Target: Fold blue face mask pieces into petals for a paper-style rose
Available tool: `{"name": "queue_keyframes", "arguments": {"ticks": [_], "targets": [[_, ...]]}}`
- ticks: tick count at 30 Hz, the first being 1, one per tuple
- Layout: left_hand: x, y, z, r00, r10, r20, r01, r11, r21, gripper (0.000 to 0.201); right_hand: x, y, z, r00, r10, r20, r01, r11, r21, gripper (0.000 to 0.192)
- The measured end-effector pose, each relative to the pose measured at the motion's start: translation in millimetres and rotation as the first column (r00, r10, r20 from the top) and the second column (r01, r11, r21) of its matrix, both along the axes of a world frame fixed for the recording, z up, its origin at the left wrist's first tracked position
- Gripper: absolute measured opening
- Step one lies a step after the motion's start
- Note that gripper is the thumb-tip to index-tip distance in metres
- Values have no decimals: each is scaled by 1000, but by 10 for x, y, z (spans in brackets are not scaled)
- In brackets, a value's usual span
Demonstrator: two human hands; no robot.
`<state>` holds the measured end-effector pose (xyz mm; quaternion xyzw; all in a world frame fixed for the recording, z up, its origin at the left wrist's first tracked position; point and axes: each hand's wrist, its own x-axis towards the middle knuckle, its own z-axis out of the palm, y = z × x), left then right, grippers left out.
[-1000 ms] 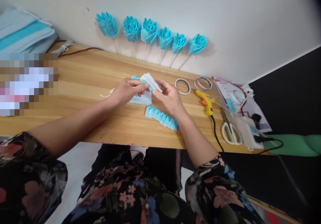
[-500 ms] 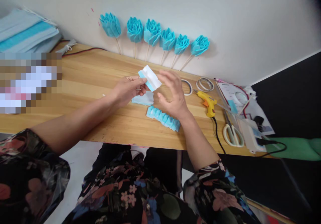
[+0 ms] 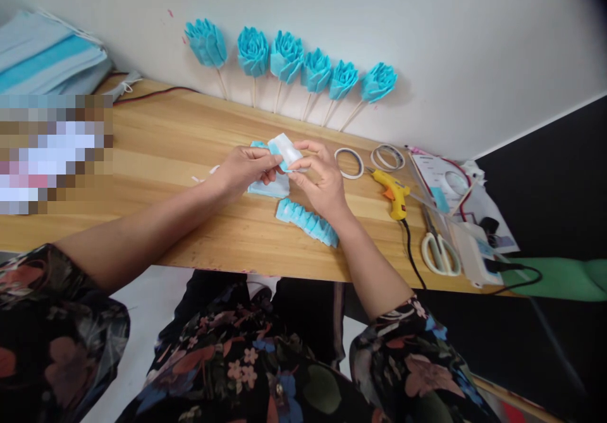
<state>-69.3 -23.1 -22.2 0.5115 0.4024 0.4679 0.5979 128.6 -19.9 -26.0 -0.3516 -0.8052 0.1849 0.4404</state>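
A small folded piece of blue-and-white mask fabric (image 3: 286, 149) is held between both hands above the table. My left hand (image 3: 251, 167) pinches its left edge with thumb and fingers. On the other side, my right hand (image 3: 320, 173) has its fingertips on the right edge, the fingers curved around it. Under the hands lie pale blue cut fabric pieces (image 3: 271, 187), partly covered by my left hand. Closer to me is an overlapping row of folded blue pieces (image 3: 307, 222).
Several blue fabric roses (image 3: 286, 56) on sticks lean against the wall. To the right are tape rolls (image 3: 349, 163), a yellow glue gun (image 3: 391, 193) with its cord, scissors (image 3: 441, 253) and a power strip (image 3: 478, 268). Stacked masks (image 3: 52, 56) sit at the left.
My right hand has closed in from beside the piece and now grips its right edge. The held piece has dropped slightly, and blue fabric now shows behind it, above my left hand.
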Motion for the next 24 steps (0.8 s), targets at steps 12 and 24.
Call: {"name": "queue_keyframes", "arguments": {"ticks": [12,24], "targets": [[-8,-43,44,982,32,-188,-7,991,130,27,-38,16,-85,968,-75,-238,-20,928,-373,24],[-29,-40,47,973,8,-230,32,985,169,34,-14,47,-105,970,-39,-239,-68,903,-424,51]]}}
